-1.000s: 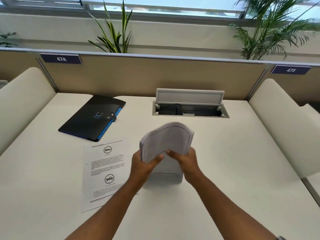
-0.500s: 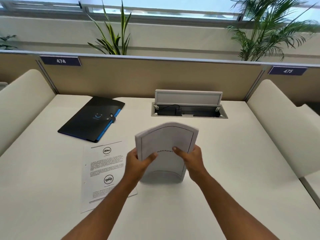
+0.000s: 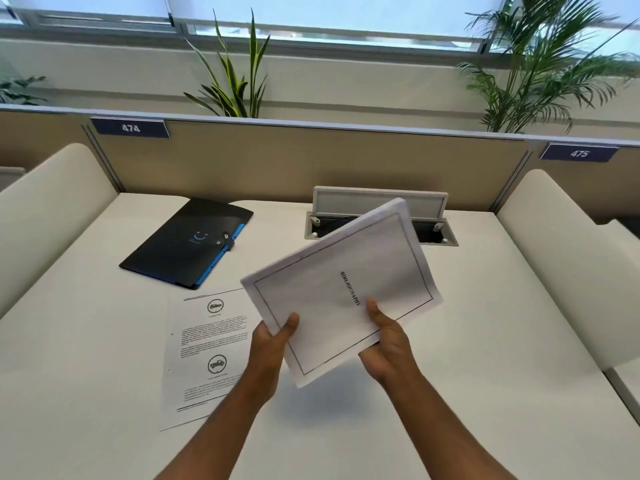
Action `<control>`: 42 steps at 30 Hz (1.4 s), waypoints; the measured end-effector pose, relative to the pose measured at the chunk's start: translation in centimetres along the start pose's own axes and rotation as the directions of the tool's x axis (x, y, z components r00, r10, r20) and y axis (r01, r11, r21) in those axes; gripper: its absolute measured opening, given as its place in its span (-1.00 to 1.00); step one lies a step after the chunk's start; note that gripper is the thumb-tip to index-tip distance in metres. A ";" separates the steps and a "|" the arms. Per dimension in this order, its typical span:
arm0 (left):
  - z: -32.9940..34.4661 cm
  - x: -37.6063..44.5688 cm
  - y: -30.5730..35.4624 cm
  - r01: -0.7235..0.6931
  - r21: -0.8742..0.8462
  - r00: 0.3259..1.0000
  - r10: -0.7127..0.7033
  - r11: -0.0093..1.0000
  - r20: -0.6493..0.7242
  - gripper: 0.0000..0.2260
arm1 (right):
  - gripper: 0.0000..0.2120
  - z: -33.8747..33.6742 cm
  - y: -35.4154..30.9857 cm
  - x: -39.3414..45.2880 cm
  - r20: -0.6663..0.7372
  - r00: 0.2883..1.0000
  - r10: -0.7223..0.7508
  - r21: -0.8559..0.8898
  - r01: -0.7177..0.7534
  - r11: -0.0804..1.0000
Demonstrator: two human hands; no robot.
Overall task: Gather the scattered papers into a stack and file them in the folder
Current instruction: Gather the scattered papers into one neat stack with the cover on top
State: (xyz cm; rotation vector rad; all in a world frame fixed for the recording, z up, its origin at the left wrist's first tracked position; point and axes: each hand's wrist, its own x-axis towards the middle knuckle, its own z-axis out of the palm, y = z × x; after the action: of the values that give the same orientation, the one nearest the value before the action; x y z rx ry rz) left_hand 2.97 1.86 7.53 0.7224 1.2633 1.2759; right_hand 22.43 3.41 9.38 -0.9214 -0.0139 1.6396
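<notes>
Paper stack point(image 3: 341, 289) pinched clear of desk point(image 3: 485, 341) by left hand point(image 3: 268, 344) and right hand point(image 3: 388, 344), thumbs on top, likely for squaring. One printed sheet point(image 3: 207, 344) left flat at 9 o'clock; black folder point(image 3: 188, 242) closed at 10 o'clock

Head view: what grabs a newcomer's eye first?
The paper stack, held tilted above the desk mid-frame, left hand and right hand gripping its near edges. One loose sheet lies flat to its left, with the closed black folder beyond that. An open cable hatch sits behind the stack.

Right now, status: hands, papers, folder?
Left hand, right hand both grip paper stack, held off desk. One printed sheet loose on desk. Black folder closed, unobstructed.
</notes>
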 end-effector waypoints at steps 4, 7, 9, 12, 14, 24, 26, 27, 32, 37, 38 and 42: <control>-0.9 0.6 1.1 -0.011 -0.045 0.996 0.007 0.999 -0.088 -0.65 | -0.48 -0.6 -0.6 0.0 0.096 0.991 -0.090 -0.019 0.092 0.996; -3.5 1.6 1.9 -0.031 0.103 0.988 0.046 0.994 -0.150 -0.72 | -0.61 -2.0 -4.6 0.8 0.165 0.954 -0.249 -0.120 0.270 0.955; -4.8 2.0 2.4 -0.078 0.167 0.985 0.102 0.983 -0.139 -0.75 | -0.58 -2.8 -7.4 1.0 0.184 0.934 -0.308 -0.303 0.352 0.886; -4.7 1.9 2.6 -0.138 0.274 0.978 0.175 0.952 -0.112 -0.85 | -0.56 -2.7 -8.5 1.2 0.319 0.910 -0.263 -0.651 0.412 0.637; -3.6 1.4 2.0 -0.171 0.333 0.971 0.216 0.927 -0.103 -0.88 | -0.67 -2.2 -7.7 1.4 0.394 0.869 -0.298 -0.713 0.494 0.497; -2.7 -0.6 -1.9 -0.196 0.327 0.947 0.264 0.925 -0.181 -0.63 | -0.76 -5.4 -0.3 1.3 0.261 0.830 -0.494 -0.780 0.482 0.399; -3.0 -0.7 -2.4 -0.188 0.301 0.947 0.254 0.935 -0.197 -0.66 | -0.81 -6.0 0.5 1.6 0.259 0.857 -0.446 -0.803 0.448 0.393; -2.9 -0.8 -2.5 -0.198 0.312 0.947 0.264 0.929 -0.185 -0.73 | -0.84 -5.9 0.6 1.6 0.246 0.856 -0.455 -0.804 0.442 0.398; -1.8 -0.3 -2.1 -0.215 0.310 0.947 0.275 0.926 -0.165 -0.72 | -0.83 -4.8 0.7 2.1 0.310 0.772 -0.555 -0.778 0.541 0.318; -1.5 0.0 -3.4 -0.155 0.364 0.963 0.223 0.918 -0.154 -0.71 | -0.93 -6.1 1.1 3.0 0.251 0.856 -0.451 -0.858 0.413 0.307; -1.1 0.0 -3.5 -0.159 0.367 0.960 0.231 0.917 -0.161 -0.72 | -0.94 -6.2 1.1 3.1 0.242 0.844 -0.478 -0.860 0.415 0.298; 0.6 -0.8 -4.2 -0.191 0.386 0.972 0.229 0.902 -0.053 -0.68 | -0.84 -6.8 3.0 2.7 0.248 0.847 -0.471 -0.852 0.422 0.309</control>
State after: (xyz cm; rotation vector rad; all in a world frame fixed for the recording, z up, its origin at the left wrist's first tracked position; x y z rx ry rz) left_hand 4.82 0.28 4.00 1.1094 1.5693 1.2631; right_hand 23.85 1.65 1.78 -1.5734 -1.1427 0.9682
